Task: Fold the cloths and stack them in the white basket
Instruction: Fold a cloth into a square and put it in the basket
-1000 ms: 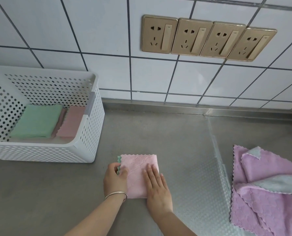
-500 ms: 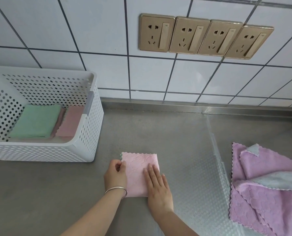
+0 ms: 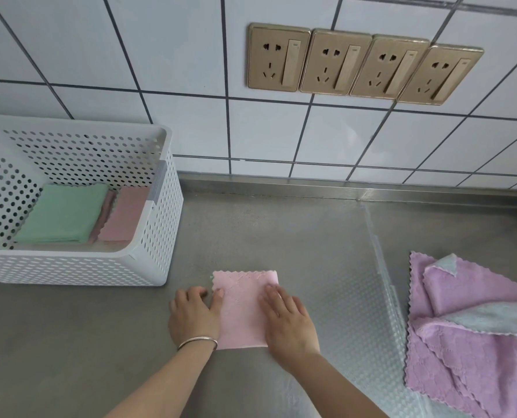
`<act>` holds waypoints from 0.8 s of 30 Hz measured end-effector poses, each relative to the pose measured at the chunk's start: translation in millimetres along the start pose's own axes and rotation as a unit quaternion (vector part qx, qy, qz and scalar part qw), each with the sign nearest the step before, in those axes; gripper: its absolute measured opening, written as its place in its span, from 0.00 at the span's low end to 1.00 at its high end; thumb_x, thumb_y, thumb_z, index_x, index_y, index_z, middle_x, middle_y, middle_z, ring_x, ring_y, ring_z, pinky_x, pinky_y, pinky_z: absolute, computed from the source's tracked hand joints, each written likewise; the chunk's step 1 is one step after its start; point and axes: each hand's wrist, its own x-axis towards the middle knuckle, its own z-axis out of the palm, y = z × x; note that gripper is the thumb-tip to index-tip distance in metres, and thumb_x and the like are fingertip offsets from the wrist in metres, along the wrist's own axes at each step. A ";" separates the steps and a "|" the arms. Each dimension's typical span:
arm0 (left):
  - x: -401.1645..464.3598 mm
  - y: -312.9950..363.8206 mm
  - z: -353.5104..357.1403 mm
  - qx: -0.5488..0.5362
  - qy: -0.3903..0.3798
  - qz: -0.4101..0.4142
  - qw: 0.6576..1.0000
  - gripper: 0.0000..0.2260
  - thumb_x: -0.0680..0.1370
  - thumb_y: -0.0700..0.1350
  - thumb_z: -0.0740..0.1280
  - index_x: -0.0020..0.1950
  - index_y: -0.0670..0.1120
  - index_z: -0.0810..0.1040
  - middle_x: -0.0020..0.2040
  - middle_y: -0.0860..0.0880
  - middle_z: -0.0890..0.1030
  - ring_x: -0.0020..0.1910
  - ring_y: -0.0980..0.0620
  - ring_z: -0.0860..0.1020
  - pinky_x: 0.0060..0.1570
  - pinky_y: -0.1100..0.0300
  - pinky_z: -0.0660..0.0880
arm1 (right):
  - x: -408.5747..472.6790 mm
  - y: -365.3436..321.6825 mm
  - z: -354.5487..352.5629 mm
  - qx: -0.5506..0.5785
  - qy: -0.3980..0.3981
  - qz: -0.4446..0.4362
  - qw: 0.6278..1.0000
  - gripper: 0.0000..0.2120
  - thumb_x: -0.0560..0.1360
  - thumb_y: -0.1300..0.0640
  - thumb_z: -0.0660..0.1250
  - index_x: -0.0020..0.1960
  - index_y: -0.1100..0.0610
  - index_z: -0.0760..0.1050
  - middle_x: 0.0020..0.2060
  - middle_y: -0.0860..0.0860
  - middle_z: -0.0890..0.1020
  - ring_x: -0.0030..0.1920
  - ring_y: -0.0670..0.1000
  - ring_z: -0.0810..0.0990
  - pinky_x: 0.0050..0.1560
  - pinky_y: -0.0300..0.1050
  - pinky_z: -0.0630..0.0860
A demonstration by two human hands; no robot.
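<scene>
A small folded pink cloth (image 3: 243, 309) lies flat on the steel counter, just in front of me. My right hand (image 3: 287, 321) presses flat on its right half with straight fingers. My left hand (image 3: 192, 316) sits at the cloth's left edge, thumb on top and fingers curled beside the edge, pinching it. The white perforated basket (image 3: 70, 270) stands to the left against the wall. Inside it lie a folded green cloth (image 3: 64, 212) and a folded pink cloth (image 3: 124, 215), side by side.
A heap of unfolded purple cloths (image 3: 474, 327) with grey backing lies at the right edge. A clear dimpled mat (image 3: 341, 297) covers the counter's right part. Gold wall sockets (image 3: 362, 64) sit on the tiled wall behind.
The green edge that showed at the cloth's left corner is now tucked out of sight. My left hand slid slightly along the left edge; my right hand stayed flat on the cloth.
</scene>
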 end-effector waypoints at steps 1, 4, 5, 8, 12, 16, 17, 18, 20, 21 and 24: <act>-1.8 -2.4 0.7 0.014 0.000 0.009 1.000 0.15 0.73 0.59 0.65 0.48 0.49 0.78 0.53 0.45 0.75 0.54 0.44 0.71 0.46 0.54 0.71 | 0.2 1.1 2.6 -0.007 -0.015 -0.006 1.000 0.26 0.66 0.55 0.53 0.59 0.55 0.79 0.61 0.52 0.79 0.62 0.53 0.68 0.60 0.50 0.63; -4.4 -5.9 1.0 0.035 -0.021 0.018 0.999 0.14 0.73 0.60 0.65 0.49 0.53 0.80 0.55 0.48 0.74 0.55 0.46 0.70 0.48 0.55 0.71 | 0.8 -3.9 2.6 0.024 -0.075 0.020 0.997 0.26 0.66 0.54 0.53 0.59 0.55 0.79 0.61 0.51 0.79 0.67 0.50 0.69 0.62 0.53 0.72; -2.8 -5.6 0.4 0.033 -0.030 0.011 0.999 0.13 0.72 0.60 0.65 0.49 0.53 0.80 0.55 0.48 0.74 0.56 0.46 0.70 0.49 0.56 0.71 | 0.8 -7.7 -1.7 0.035 -0.085 0.033 0.995 0.26 0.66 0.55 0.54 0.60 0.55 0.79 0.61 0.51 0.79 0.68 0.49 0.69 0.59 0.51 0.74; 5.3 0.5 -4.5 0.047 -0.072 -0.014 0.996 0.13 0.73 0.60 0.65 0.51 0.55 0.81 0.58 0.48 0.73 0.59 0.46 0.69 0.53 0.55 0.70 | 6.4 -6.1 -11.7 0.039 -0.101 0.031 0.994 0.28 0.74 0.59 0.56 0.74 0.54 0.61 0.75 0.48 0.59 0.75 0.49 0.53 0.70 0.48 0.61; 3.1 5.3 -5.3 0.070 -0.124 -0.008 0.990 0.13 0.73 0.59 0.64 0.48 0.53 0.82 0.56 0.47 0.77 0.56 0.44 0.74 0.52 0.54 0.74 | 7.0 3.6 -28.4 0.145 -0.137 0.083 0.976 0.26 0.76 0.60 0.57 0.73 0.50 0.61 0.74 0.43 0.59 0.72 0.50 0.58 0.68 0.42 0.62; -24.4 3.6 -9.9 0.075 -0.148 0.017 0.986 0.13 0.75 0.55 0.63 0.45 0.48 0.80 0.52 0.45 0.79 0.51 0.43 0.78 0.49 0.54 0.76 | -12.7 0.2 -23.8 0.140 -0.110 0.119 0.977 0.21 0.75 0.62 0.55 0.66 0.50 0.70 0.67 0.46 0.67 0.61 0.52 0.68 0.58 0.40 0.69; -32.3 2.3 -11.0 0.068 -0.150 0.022 0.986 0.12 0.75 0.54 0.62 0.44 0.47 0.79 0.51 0.44 0.79 0.50 0.42 0.78 0.47 0.55 0.75 | -18.2 -1.0 -21.8 0.160 -0.114 0.143 0.970 0.20 0.75 0.62 0.55 0.65 0.51 0.72 0.66 0.47 0.68 0.60 0.52 0.70 0.55 0.41 0.70; -39.6 1.6 -12.6 0.055 -0.157 0.019 0.986 0.11 0.76 0.53 0.62 0.42 0.47 0.77 0.50 0.44 0.80 0.50 0.42 0.78 0.45 0.56 0.74 | -23.4 -1.7 -20.3 0.189 -0.118 0.174 0.959 0.19 0.75 0.63 0.55 0.64 0.53 0.72 0.65 0.48 0.69 0.58 0.52 0.72 0.52 0.41 0.71; -54.3 -2.7 -13.4 0.006 -0.176 -0.004 0.984 0.09 0.76 0.52 0.62 0.40 0.48 0.72 0.48 0.44 0.81 0.49 0.42 0.78 0.41 0.58 0.70 | -34.5 -2.0 -19.4 0.259 -0.102 0.239 0.930 0.16 0.74 0.64 0.56 0.60 0.57 0.71 0.61 0.51 0.70 0.50 0.53 0.75 0.45 0.42 0.70; -60.5 -5.0 -13.6 -0.027 -0.186 -0.019 0.982 0.08 0.75 0.51 0.63 0.40 0.49 0.71 0.47 0.45 0.81 0.48 0.43 0.78 0.40 0.59 0.68 | -39.4 -2.0 -19.6 0.303 -0.077 0.273 0.910 0.13 0.73 0.65 0.57 0.56 0.58 0.70 0.58 0.52 0.71 0.45 0.52 0.74 0.43 0.42 0.69; -71.8 -6.9 -21.4 -0.126 -0.194 -0.050 0.972 0.07 0.75 0.49 0.65 0.38 0.52 0.71 0.43 0.48 0.79 0.47 0.46 0.77 0.40 0.61 0.66 | -44.8 1.3 -25.8 0.423 -0.039 0.359 0.831 0.11 0.71 0.64 0.61 0.52 0.57 0.67 0.51 0.52 0.73 0.42 0.51 0.74 0.43 0.43 0.70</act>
